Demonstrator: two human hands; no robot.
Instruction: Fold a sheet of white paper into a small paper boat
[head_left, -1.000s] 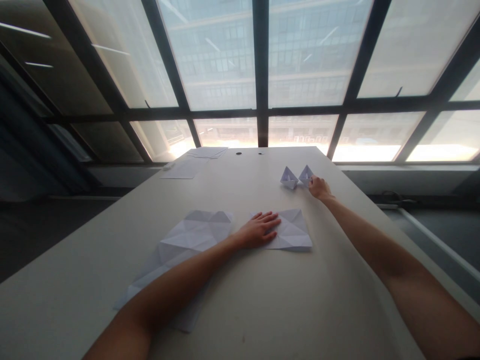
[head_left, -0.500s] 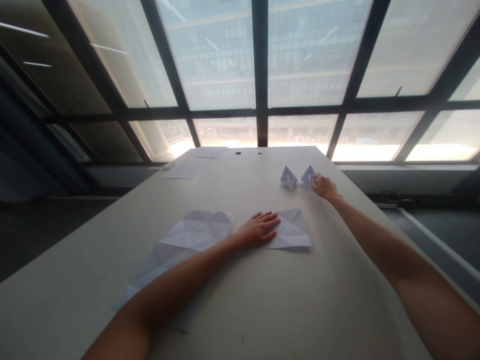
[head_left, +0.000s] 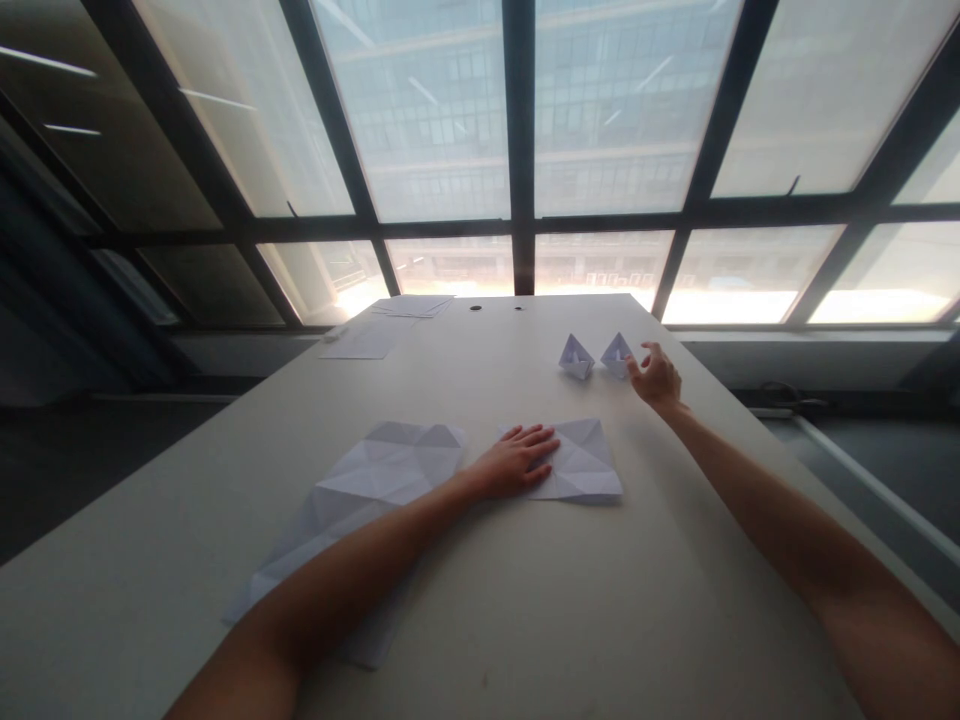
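Observation:
My left hand [head_left: 521, 460] lies flat, fingers stretched out, on a creased white sheet of paper [head_left: 583, 465] and covers its left part. Just right of a folded paper boat [head_left: 616, 354] is my right hand [head_left: 655, 377], its thumb and forefinger apart and nothing between them. Whether the thumb tip still touches that boat I cannot tell. A second paper boat [head_left: 576, 357] stands upright to its left. Beneath my left forearm lies a larger creased paper [head_left: 390, 465], partly hidden by the arm.
Flat white sheets [head_left: 358, 342] lie at the far left of the white table [head_left: 540, 600]. Small dark holes [head_left: 475, 308] mark the table's far end. Large windows [head_left: 442, 110] rise behind it, and a dark curtain [head_left: 60, 270] hangs on the left.
My right hand has opened and let go of the right-hand paper boat, drawing slightly to the right. Both boats stand where they were. My left hand has not moved.

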